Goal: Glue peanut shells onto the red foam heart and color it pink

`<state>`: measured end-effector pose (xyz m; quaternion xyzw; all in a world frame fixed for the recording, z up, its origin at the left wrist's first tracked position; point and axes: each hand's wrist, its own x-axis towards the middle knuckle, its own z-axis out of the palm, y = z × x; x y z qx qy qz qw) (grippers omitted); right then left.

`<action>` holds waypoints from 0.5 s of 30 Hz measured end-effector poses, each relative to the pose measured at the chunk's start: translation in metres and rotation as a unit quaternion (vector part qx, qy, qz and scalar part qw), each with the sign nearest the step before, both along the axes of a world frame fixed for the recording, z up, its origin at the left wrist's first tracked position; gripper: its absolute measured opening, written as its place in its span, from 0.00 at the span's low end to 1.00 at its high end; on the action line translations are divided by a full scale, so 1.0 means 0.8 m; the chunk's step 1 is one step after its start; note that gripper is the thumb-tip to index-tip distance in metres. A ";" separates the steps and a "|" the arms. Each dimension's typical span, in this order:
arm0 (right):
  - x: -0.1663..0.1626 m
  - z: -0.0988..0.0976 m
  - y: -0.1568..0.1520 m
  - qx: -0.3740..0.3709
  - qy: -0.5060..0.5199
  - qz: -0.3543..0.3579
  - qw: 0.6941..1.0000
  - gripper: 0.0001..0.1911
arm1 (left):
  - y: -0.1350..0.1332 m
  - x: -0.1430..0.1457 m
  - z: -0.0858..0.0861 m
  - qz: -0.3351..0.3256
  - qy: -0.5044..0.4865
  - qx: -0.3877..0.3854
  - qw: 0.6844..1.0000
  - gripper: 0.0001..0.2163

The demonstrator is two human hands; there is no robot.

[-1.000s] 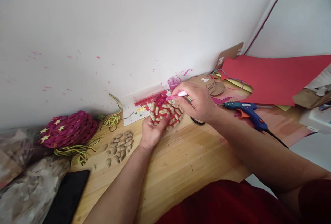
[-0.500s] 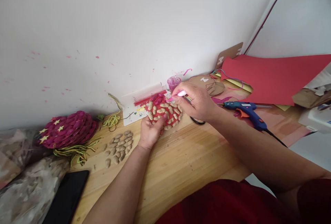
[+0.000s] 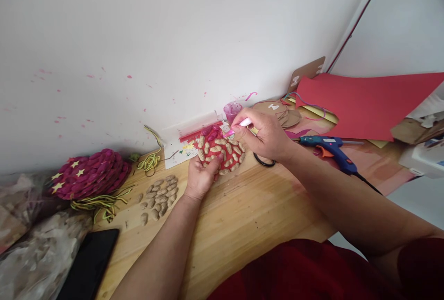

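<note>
My left hand point(image 3: 204, 173) grips the near-left edge of a round red disc point(image 3: 227, 165) covered with peanuts, its thumb on top. Most of the peanuts point(image 3: 220, 141) are plain tan, while a few at the far-left side are painted magenta point(image 3: 212, 134). In my right hand point(image 3: 265, 133) a white-handled paintbrush point(image 3: 245, 122) is pinched between thumb and fingers. Its pink tip point(image 3: 229, 133) is at the far edge of the disc, by the painted peanuts; whether it touches them I cannot tell. Just behind my right hand stands a clear cup of pink paint point(image 3: 232, 110).
Loose peanuts point(image 3: 161, 196) lie left of my left hand. A stack of magenta peanut discs point(image 3: 93, 173) with yellow stars, a black phone point(image 3: 92, 263) and plastic bags point(image 3: 48, 254) are further left. Rightward lie a blue glue gun point(image 3: 329, 147), red paper point(image 3: 367, 106) and cardboard pieces point(image 3: 277, 110).
The brush and my right hand have shifted very slightly. My left hand keeps the disc in nearly the same place.
</note>
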<state>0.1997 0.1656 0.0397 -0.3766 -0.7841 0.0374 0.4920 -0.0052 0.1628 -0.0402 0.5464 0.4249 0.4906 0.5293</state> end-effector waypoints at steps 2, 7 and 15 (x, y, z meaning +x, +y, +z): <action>0.001 0.000 0.001 0.002 0.012 -0.002 1.000 0.04 | 0.001 0.000 -0.001 -0.002 -0.013 -0.005 1.000 0.21; 0.002 -0.001 0.004 -0.005 0.039 -0.008 0.999 0.06 | 0.004 -0.001 -0.001 -0.002 -0.066 -0.026 0.997 0.19; 0.003 -0.003 0.006 -0.049 0.108 -0.006 0.993 0.09 | 0.006 -0.003 -0.002 -0.014 -0.084 -0.054 0.995 0.19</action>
